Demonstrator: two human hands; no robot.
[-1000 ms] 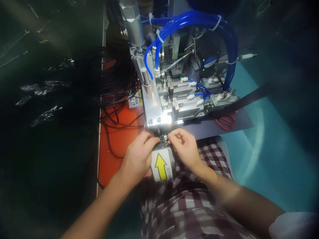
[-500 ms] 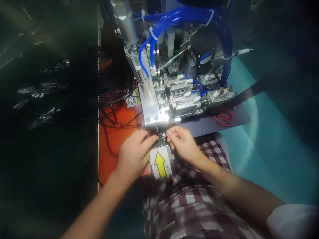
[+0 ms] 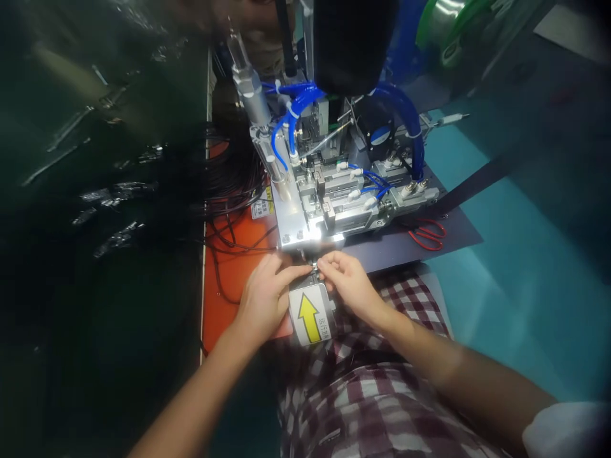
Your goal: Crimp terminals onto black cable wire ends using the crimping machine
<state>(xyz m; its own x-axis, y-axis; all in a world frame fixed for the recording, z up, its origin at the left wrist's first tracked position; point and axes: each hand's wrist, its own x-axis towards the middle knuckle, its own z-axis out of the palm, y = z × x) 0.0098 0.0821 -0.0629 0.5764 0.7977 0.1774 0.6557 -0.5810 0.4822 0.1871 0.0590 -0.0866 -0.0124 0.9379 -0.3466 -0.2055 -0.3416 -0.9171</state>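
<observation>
My right hand [image 3: 347, 280] is closed in a pinch at the front of the machine, thumb and forefinger on a small shiny metal part [image 3: 315, 266]. Its exact kind is too small to make out. From the other side my left hand [image 3: 267, 289] reaches in, thumb stretched out with its tip at the same part, the other fingers resting against the machine's left side and partly hidden. Just below the hands is a white cover with a yellow arrow [image 3: 310, 315]. Behind them stands the machine's bright metal block [image 3: 293, 219].
Blue air hoses [image 3: 401, 105] arch over the machine. Black cables [image 3: 231, 184] lie on the orange surface [image 3: 222, 270] to the left. Red-handled scissors or pliers [image 3: 427, 235] lie on the dark plate [image 3: 382, 248] at right. A green-rimmed spool [image 3: 446, 28] hangs at upper right.
My left thumb has moved right, up to the metal part beside my right fingertips. My right hand keeps its pinch. The view has tilted up, showing the spool and a black cylinder.
</observation>
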